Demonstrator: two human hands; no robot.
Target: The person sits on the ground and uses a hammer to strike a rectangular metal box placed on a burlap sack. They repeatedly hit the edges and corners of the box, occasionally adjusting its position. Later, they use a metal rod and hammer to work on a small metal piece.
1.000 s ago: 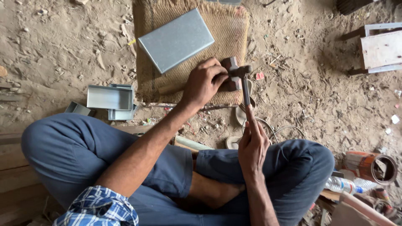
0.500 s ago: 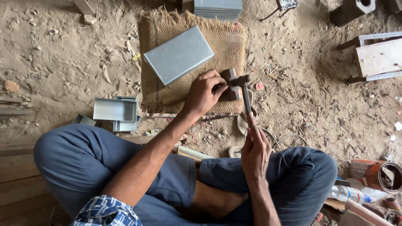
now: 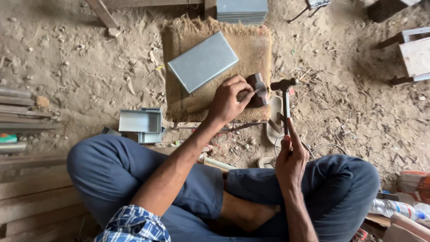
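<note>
I sit cross-legged on a dirt floor. My left hand [image 3: 228, 99] pinches a small dark metal piece [image 3: 258, 88] against the right edge of a burlap mat [image 3: 255, 49]. My right hand [image 3: 290, 157] grips the handle of a small hammer [image 3: 285, 96], held upright with its dark head just right of the metal piece and apart from it. A flat grey sheet-metal box [image 3: 202, 61] lies tilted on the mat, up and left of my left hand.
Open grey metal boxes [image 3: 139, 122] sit on the dirt left of the mat. A stack of metal sheets [image 3: 242, 10] lies beyond the mat. Wooden planks [image 3: 27, 188] are at the left, a wooden frame [image 3: 414, 54] at the right, plastic bottles [image 3: 396, 208] near my right knee.
The hammer head has moved right, away from the metal piece it was touching. The view has shifted so the mat sits lower and the far stack of sheets shows.
</note>
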